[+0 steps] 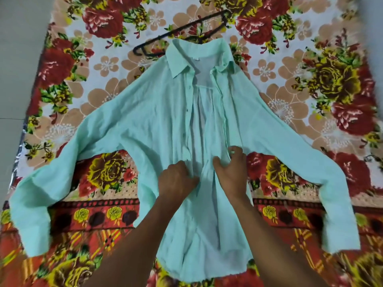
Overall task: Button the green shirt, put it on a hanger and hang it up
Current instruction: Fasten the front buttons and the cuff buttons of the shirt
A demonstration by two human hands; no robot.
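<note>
Beyond the open green shirt [157, 121], a black hanger [182, 32] lies on the floral bedspread [310, 79].

The shirt [157, 121] is spread open on the bedspread [310, 96], collar at the far end, sleeves thrown out left and right. The hanger [182, 32] is laid behind the collar (partly tucked under it). Both front edges are held, left hand [176, 179] beside right hand [231, 168].

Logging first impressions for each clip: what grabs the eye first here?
A pale green shirt lies spread open, sleeves out, on a loud floral bedspread. Mid-frame, the left hand and right hand grip its front edges. A black hanger lies above the collar.
</note>
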